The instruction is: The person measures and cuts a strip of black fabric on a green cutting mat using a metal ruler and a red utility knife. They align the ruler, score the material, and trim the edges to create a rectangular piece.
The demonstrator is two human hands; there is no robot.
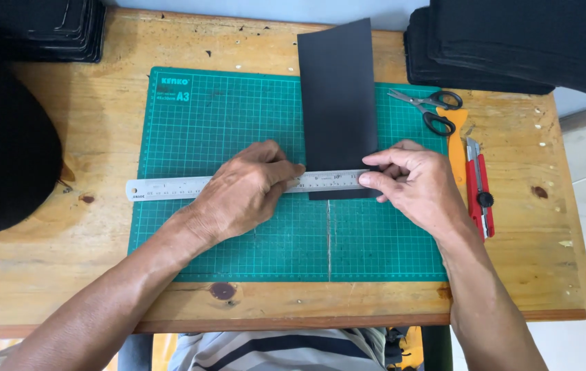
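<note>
— Where is your ruler sitting?

— Your steel ruler [238,185] lies flat across the green cutting mat [224,124], running left to right and crossing the near end of the black sheet [337,103]. It appears lined up with the mat's grid, which would keep the edge square to the sheet.

— And your hands?

— Your left hand [241,192] is spread over the ruler's middle, palm down, fingers [286,170] released and pressing flat rather than curled round anything; that weight looks meant to stop the ruler from sliding. Your right hand [413,189] sits at the ruler's right end, where the sheet's near corner is. Its fingers [382,180] are pinched together at the ruler's end and the sheet's edge; whether they grip the ruler, the sheet or both, I cannot tell.

— What is within your reach?

— Just right of your right hand, on the worktop [561,227]: a red utility knife [478,189] lying lengthwise, an orange tool [456,148] beside it, and black-handled scissors [430,106] on the mat's far right corner. Stacks of black sheets [513,41] sit at the far right, another stack [45,31] at the far left.
</note>
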